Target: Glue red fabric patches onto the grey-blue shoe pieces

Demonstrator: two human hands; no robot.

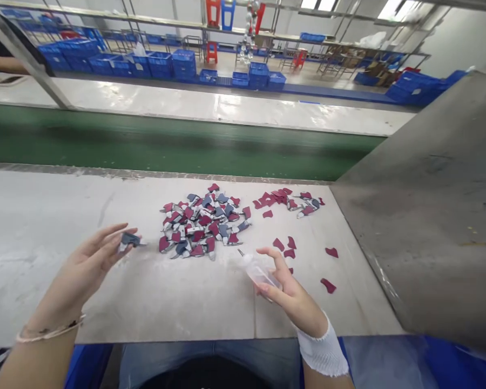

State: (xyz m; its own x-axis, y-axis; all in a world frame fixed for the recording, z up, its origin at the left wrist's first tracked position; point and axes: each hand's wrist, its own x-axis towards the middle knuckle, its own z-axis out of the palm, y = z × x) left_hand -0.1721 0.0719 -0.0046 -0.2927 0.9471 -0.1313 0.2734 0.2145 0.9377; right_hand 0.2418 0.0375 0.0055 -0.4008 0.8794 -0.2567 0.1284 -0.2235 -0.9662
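Pinching a small grey-and-crimson piece (129, 240) in the nearly closed fingertips of our left hand (89, 265), we curl our right hand (289, 286) around a clear needle-tipped plastic squeeze bottle (261, 271), both near the front edge of the white table (44, 227), just short of the heaped matching pieces (204, 222).

No writing, numbers or logos can be read anywhere in view: the small plastic bottle (260, 272), the grey piece (130, 240) and the blue crates (79, 54) show nothing legible.
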